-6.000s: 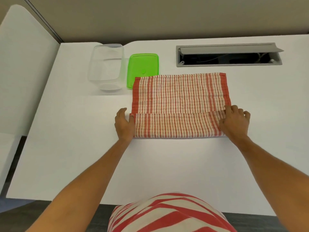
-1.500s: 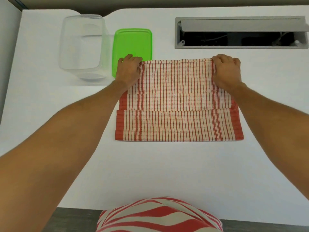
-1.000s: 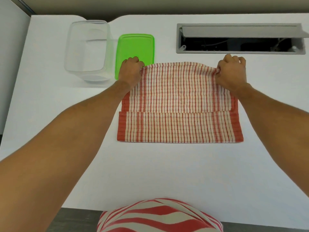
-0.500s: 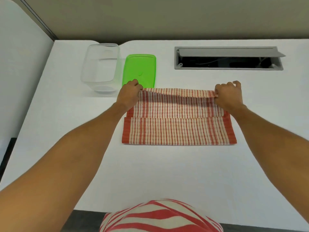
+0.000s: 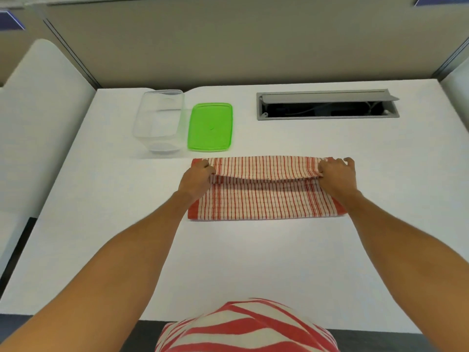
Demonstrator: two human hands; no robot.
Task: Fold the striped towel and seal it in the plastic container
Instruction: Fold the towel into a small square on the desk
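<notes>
The red-and-white striped towel (image 5: 264, 196) lies on the white table as a long horizontal band, its near part folded flat. My left hand (image 5: 196, 180) pinches the towel's far edge at the left end, and my right hand (image 5: 336, 175) pinches it at the right end. That far edge is lifted and curled toward me over the flat part. The clear plastic container (image 5: 160, 123) stands open at the back left, with its green lid (image 5: 210, 127) lying flat beside it on the right.
A grey cable hatch (image 5: 327, 105) with its flap raised is sunk into the table at the back right. Beige partition walls stand behind and to the left. Bare table surface (image 5: 253, 262) stretches between the towel and my body.
Both hands have drawn the towel's far edge toward me, folding it over the near part. The visible towel has become narrower front to back, and the green lid is fully uncovered.
</notes>
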